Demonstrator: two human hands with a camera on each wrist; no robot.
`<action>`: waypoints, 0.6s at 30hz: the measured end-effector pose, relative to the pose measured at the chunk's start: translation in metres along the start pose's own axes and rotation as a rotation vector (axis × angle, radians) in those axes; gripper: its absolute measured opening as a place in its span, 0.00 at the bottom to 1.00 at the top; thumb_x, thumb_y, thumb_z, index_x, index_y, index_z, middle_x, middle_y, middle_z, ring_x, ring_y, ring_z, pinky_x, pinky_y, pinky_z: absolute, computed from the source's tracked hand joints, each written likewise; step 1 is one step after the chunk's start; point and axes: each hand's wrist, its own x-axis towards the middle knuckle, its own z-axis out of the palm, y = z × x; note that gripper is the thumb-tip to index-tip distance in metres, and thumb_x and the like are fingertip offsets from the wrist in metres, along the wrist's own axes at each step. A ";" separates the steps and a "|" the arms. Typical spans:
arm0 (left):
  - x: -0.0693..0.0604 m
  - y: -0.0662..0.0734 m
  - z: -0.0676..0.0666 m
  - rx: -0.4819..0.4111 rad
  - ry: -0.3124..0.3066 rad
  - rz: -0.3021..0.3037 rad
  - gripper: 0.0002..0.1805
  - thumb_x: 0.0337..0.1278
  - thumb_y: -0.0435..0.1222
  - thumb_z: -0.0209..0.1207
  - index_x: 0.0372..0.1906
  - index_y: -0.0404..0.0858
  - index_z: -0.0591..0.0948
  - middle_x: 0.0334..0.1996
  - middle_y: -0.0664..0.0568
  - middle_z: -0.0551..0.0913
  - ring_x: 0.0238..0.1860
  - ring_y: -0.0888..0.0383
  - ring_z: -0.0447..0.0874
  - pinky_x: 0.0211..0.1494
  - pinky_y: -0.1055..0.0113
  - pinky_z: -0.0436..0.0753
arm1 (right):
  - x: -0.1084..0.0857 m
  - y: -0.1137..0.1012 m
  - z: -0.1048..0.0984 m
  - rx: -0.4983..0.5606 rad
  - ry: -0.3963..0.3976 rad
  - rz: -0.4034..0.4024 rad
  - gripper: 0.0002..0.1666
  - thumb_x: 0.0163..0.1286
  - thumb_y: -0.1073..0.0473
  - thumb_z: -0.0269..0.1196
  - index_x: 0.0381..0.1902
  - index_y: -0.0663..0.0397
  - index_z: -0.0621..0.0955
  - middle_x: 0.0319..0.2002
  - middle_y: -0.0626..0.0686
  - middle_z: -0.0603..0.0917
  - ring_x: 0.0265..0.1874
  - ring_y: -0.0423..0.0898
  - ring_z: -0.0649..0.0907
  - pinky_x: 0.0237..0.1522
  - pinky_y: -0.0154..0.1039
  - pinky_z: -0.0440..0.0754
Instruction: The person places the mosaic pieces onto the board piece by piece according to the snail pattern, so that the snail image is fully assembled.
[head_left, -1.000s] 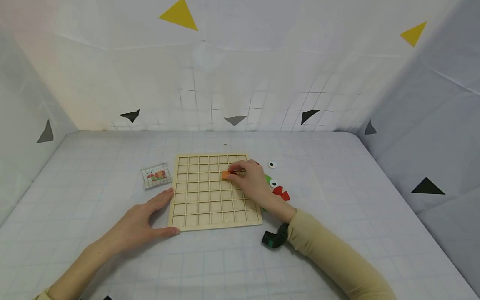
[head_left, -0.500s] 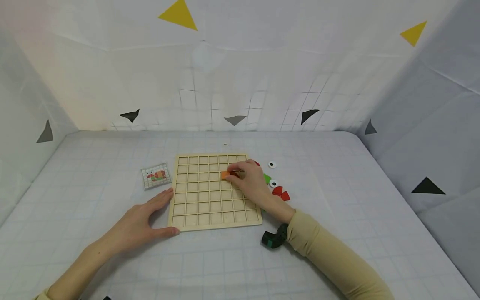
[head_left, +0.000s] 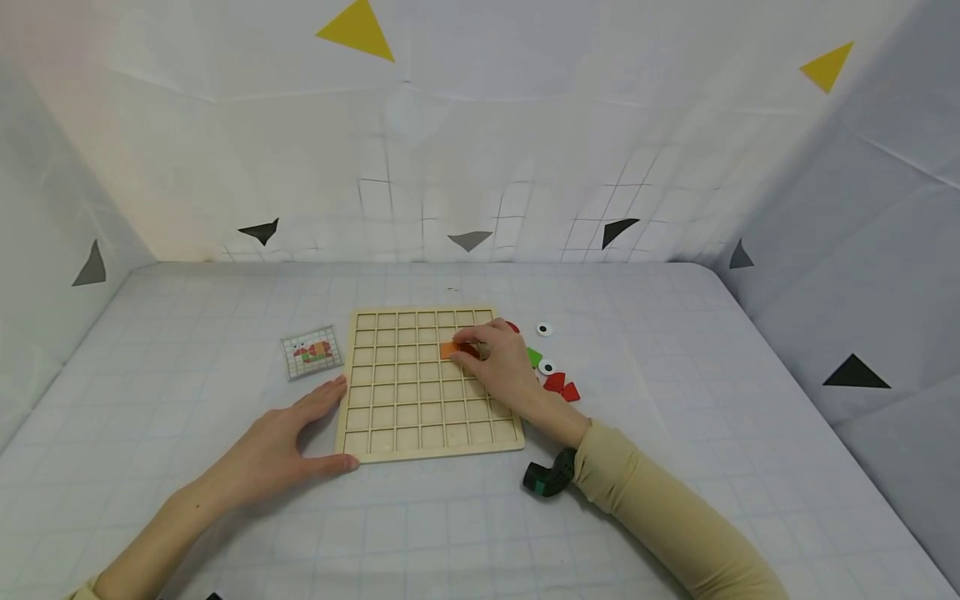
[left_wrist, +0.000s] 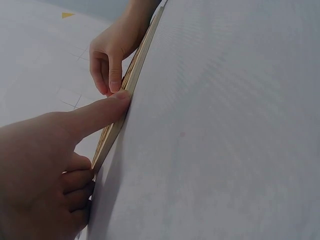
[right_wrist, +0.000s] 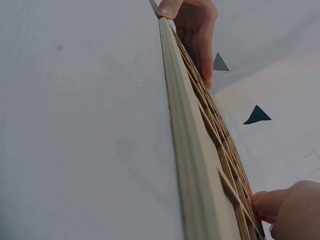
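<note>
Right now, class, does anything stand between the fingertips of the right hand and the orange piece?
Nothing visible does: the right hand pinches the orange piece directly. The left hand touches the left edge of the board, out of the way.

Square wooden grid board (head_left: 408,392): on the white cloth-covered table (head_left: 420,521)
Rectangular gridded picture card (head_left: 311,353): left of the board, behind the left hand (head_left: 281,442)
Flat orange tile (head_left: 447,351): on the board, right of its centre, at the fingertips of the right hand (head_left: 504,362)
Round white eye discs (head_left: 547,367): right of the board, near red wedge tiles (head_left: 571,392)
</note>
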 end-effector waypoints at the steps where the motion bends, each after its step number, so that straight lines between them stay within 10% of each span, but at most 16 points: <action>1: 0.000 0.000 0.000 -0.002 -0.002 -0.001 0.58 0.45 0.69 0.65 0.78 0.45 0.60 0.78 0.53 0.59 0.77 0.42 0.57 0.72 0.38 0.63 | 0.000 0.000 0.000 0.001 -0.001 -0.002 0.12 0.61 0.58 0.74 0.43 0.53 0.88 0.36 0.47 0.88 0.38 0.43 0.75 0.34 0.33 0.76; 18: -0.001 0.000 0.000 0.000 0.011 0.010 0.57 0.45 0.69 0.65 0.78 0.46 0.61 0.78 0.55 0.60 0.76 0.42 0.58 0.71 0.39 0.65 | -0.001 0.002 0.001 -0.021 0.013 -0.041 0.12 0.61 0.59 0.74 0.43 0.53 0.88 0.35 0.47 0.88 0.38 0.44 0.75 0.34 0.35 0.76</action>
